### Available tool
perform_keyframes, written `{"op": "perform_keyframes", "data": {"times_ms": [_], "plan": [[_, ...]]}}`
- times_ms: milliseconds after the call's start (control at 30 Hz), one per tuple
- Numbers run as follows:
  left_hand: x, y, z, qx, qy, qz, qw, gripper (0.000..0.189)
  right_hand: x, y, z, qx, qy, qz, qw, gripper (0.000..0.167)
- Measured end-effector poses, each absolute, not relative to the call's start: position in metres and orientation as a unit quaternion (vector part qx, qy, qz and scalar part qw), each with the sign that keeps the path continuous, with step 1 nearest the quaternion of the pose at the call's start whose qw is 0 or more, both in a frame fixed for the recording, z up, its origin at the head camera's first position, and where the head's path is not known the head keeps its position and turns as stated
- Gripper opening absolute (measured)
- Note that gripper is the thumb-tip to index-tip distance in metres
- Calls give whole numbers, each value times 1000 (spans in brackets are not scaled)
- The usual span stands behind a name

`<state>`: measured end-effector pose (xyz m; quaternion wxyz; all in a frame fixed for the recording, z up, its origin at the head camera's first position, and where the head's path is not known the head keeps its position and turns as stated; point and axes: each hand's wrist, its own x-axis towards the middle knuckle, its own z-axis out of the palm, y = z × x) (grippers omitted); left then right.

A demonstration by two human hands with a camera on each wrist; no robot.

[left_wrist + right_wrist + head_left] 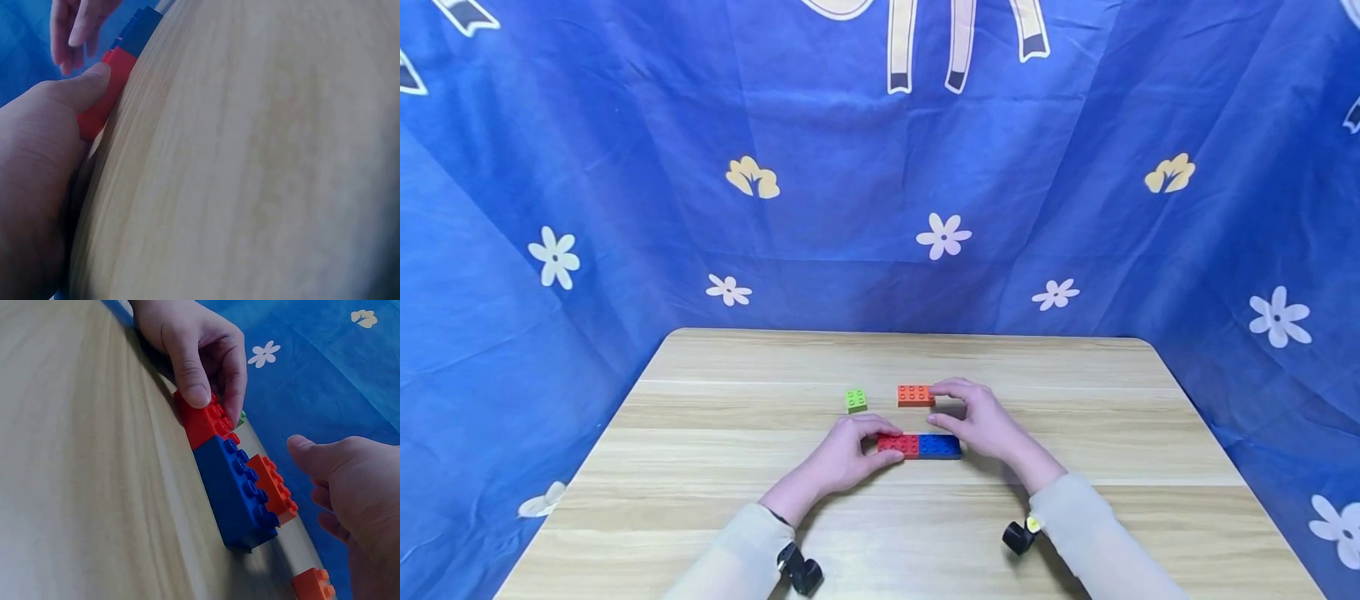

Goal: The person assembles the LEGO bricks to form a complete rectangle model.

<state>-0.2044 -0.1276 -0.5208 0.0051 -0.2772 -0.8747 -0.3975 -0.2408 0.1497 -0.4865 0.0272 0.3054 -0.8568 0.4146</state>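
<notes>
A red brick (pixel 909 445) and a dark blue brick (pixel 942 447) lie end to end in one row on the table. My left hand (pixel 847 454) pinches the red brick, thumb on its near side and fingers behind. Above the far side of the row is my right hand (pixel 981 421), thumb and fingers apart with nothing between them. Its fingertips overlap the right end of an orange brick (pixel 915 395) in the head view. The right wrist view shows that hand (pixel 359 487) raised beside the orange brick (pixel 273 489).
A small lime green brick (pixel 856 401) lies behind my left hand. Another orange brick (pixel 314 584) shows at the bottom of the right wrist view; my right hand hides it in the head view. A blue patterned cloth (pixel 850 208) hangs behind the wooden table (pixel 737 367).
</notes>
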Motion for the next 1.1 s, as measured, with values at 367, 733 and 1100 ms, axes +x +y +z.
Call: {"op": "perform_keyframes", "data": {"times_ms": [367,733,1100], "plan": [[-203,-127,-519,-289,-868,-404,14,32,-268,137,-499,290,-873,391,25,48],[-201,-127,-519,-283,-872,-400,6,33,-276,131,-504,284,-887,364,-7,47],[-201,-126,-520,-285,-873,-395,16,33,-278,127,-505,269,-898,348,-10,39]]}}
